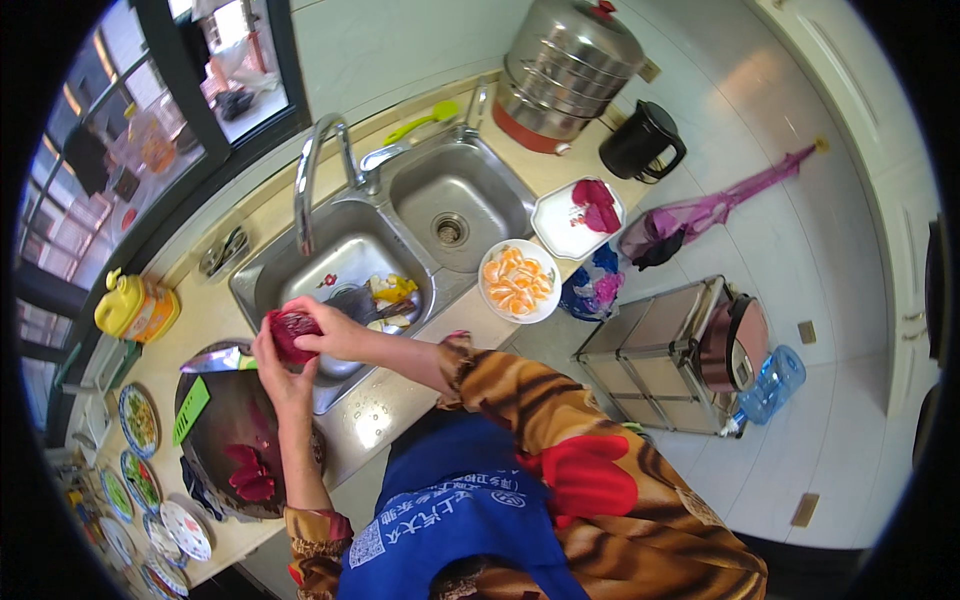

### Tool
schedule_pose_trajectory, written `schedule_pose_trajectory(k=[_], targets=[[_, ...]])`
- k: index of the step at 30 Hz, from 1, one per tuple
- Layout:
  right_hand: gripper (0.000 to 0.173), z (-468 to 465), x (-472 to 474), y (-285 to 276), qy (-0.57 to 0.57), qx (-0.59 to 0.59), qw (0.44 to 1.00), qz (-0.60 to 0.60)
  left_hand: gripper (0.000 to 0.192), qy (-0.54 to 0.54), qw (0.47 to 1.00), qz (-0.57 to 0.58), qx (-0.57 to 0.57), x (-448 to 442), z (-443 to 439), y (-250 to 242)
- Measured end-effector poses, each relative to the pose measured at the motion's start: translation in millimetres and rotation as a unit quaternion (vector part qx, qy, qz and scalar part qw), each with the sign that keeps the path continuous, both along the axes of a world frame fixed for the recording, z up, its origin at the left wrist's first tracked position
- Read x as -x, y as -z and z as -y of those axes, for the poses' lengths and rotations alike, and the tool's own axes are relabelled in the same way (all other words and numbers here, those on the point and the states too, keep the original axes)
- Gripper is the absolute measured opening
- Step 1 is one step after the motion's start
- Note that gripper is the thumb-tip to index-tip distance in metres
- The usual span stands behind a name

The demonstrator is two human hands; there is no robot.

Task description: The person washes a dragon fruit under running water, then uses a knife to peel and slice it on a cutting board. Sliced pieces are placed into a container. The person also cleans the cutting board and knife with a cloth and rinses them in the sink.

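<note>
Both hands grip a deep-red piece of fruit (291,335), probably red dragon fruit, over the gap between sink and chopping board. My left hand (289,379) supports it from below and the left. From the right, my right hand (334,330) curls its fingers over the top, the thumb pressing on the side. A round dark chopping board (225,420) lies below and to the left. On it are dark red slices (250,472), a green slotted spatula or grater (191,410) and a knife (214,361) with a green handle, partly hidden by my left hand.
Fruit peels (391,291) lie in the left bowl of the steel sink (442,281), under a curved tap (304,187). At right stand a bowl of orange segments (519,281), a white plate (559,225) with red slices, a kettle (637,142) and a steamer (562,75). Several dishes (139,420) line the left.
</note>
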State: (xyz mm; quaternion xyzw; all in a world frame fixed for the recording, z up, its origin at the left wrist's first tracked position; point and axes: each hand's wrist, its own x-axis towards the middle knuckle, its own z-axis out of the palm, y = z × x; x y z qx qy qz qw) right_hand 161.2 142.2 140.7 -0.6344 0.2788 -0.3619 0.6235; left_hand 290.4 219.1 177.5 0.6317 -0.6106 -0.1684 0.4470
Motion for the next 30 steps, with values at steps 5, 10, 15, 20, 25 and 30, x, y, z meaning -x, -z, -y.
schedule_pose_trajectory(k=[5, 10, 15, 20, 25, 30], targets=[[0.044, 18.8, 112.3, -17.1, 0.143, -0.007, 0.989, 0.021, 0.094, 0.133, 0.991, -0.034, 0.012, 100.9, 55.1, -24.5], [0.039, 44.6, 251.0, -22.4, 0.286, -0.054, 0.955, 0.065, 0.094, 0.256, 0.965, -0.023, 0.054, 232.6, 119.9, -20.5], [0.036, 58.7, 379.6, -10.3, 0.377, -0.177, 0.905, 0.084, 0.091, 0.333, 0.943, -0.016, -0.013, 366.5, 172.7, 16.6], [0.033, 88.6, 456.5, 42.1, 0.435, -0.22, 0.873, 0.012, 0.086, 0.323, 0.942, 0.093, 0.003, 457.1, 207.5, 74.3], [0.035, 112.1, 485.9, 93.9, 0.504, -0.149, 0.845, -0.101, 0.086, 0.328, 0.938, 0.105, -0.041, 495.7, 224.7, 108.2], [0.04, 117.0, 486.2, 98.7, 0.593, -0.144, 0.768, -0.194, 0.082, 0.322, 0.933, 0.148, -0.055, 504.5, 226.8, 103.1]])
